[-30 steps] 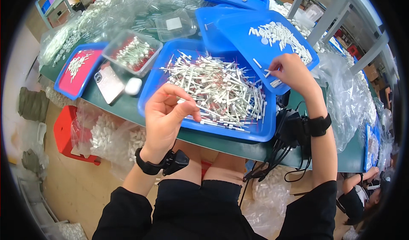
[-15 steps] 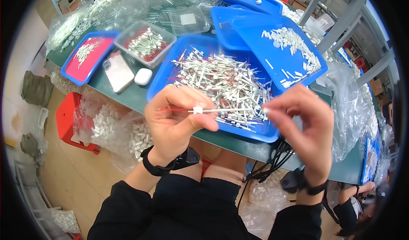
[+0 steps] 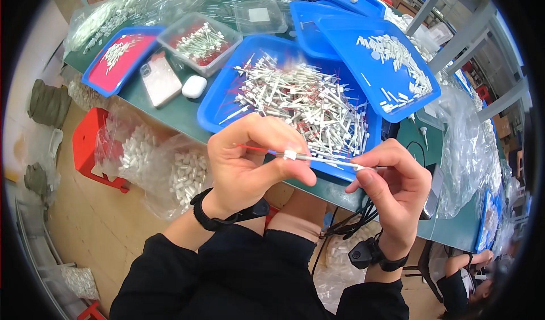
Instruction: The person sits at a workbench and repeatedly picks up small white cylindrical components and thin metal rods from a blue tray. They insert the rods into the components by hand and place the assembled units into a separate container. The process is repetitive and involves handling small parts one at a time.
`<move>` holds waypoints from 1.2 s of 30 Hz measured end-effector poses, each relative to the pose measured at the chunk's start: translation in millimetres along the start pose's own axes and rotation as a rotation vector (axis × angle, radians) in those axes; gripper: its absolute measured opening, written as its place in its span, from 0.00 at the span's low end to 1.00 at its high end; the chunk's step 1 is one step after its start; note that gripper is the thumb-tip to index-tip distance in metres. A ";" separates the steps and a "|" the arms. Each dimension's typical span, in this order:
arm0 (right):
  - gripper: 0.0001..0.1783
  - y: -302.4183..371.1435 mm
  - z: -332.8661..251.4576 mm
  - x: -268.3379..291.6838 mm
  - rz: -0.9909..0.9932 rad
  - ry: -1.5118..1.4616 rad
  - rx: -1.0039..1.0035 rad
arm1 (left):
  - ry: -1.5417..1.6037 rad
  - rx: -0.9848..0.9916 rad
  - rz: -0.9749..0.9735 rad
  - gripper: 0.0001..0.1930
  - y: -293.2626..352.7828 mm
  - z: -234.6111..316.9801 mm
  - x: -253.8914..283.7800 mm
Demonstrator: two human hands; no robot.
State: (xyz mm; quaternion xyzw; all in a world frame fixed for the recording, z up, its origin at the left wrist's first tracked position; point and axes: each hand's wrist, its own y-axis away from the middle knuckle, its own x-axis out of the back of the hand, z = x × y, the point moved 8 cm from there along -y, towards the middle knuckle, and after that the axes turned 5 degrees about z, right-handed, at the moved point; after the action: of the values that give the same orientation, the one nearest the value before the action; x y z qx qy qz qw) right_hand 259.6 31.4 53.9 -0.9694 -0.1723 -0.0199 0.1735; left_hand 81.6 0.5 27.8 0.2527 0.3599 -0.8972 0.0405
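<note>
Thumb and fingers of my left hand [image 3: 241, 164] pinch a thin white-sleeved cable [image 3: 326, 161] near a small white block [image 3: 290, 155]. Red wire ends [image 3: 252, 147] stick out on the left side of that hand. My right hand [image 3: 397, 181] is closed in a pinch at the cable's other end, where a small white piece [image 3: 359, 167] shows at the fingertips. The cable runs nearly level between both hands, above the front edge of a blue tray [image 3: 209, 111]. In that tray lies a heap of similar white cables [image 3: 301, 101] with red wires.
To the left are a phone [image 3: 161, 80], a white earbud case [image 3: 194, 86], a clear box [image 3: 166, 38] of wired pieces and a pink-lined blue tray [image 3: 128, 64]. Another blue tray [image 3: 363, 30] with white tubes overlaps the right side. Black cords [image 3: 355, 220] hang at the table edge.
My right hand, blurred before, has moved down and left and now pinches at the cable's right end. My left hand has shifted slightly right with the cable. The whole view has shifted a little.
</note>
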 end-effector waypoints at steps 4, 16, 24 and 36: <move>0.10 -1.5 -25.3 -4.8 0.007 0.494 0.411 | -0.167 0.067 -0.024 0.09 4.6 -8.8 5.9; 0.10 0.4 -17.1 -15.1 0.064 0.649 0.374 | -0.744 -0.001 -0.235 0.10 -0.9 2.9 -11.2; 0.08 4.8 -18.7 -23.2 0.007 0.576 0.442 | -0.760 0.064 -0.262 0.08 1.9 3.1 -8.6; 0.11 8.8 -22.7 -38.6 -0.050 0.643 0.637 | -0.768 0.054 -0.232 0.05 1.6 12.7 -6.4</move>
State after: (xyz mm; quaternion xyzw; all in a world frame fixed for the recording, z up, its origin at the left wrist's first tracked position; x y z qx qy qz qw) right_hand 226.8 3.2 68.6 -0.8078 -0.1306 -0.2703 0.5073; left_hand 82.2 -9.8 37.7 -0.1420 0.3209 -0.9342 0.0639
